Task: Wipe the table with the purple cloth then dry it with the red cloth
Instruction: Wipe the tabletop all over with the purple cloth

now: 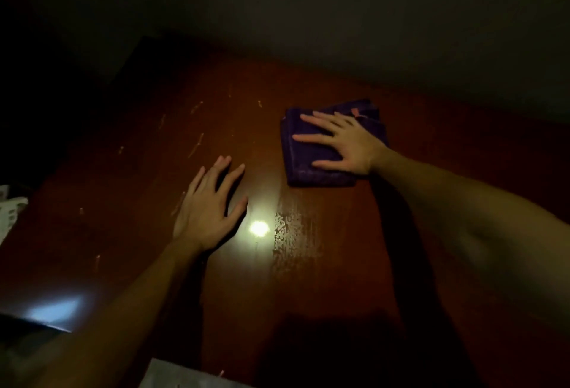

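Note:
A folded purple cloth (311, 168) lies on the dark red-brown wooden table (324, 279), right of centre. My right hand (345, 141) lies flat on top of the cloth, fingers spread and pointing left. My left hand (209, 205) rests palm down on the bare table to the cloth's lower left, fingers apart, holding nothing. A wet streaky patch (290, 233) shines on the wood just below the cloth. No red cloth shows in this dim view.
A bright light reflection (259, 229) sits between my hands. Pale scratches (196, 145) mark the table's left half. A white object (9, 212) lies at the left edge, a grey thing (185, 375) at the bottom edge. A dark wall rises behind the table.

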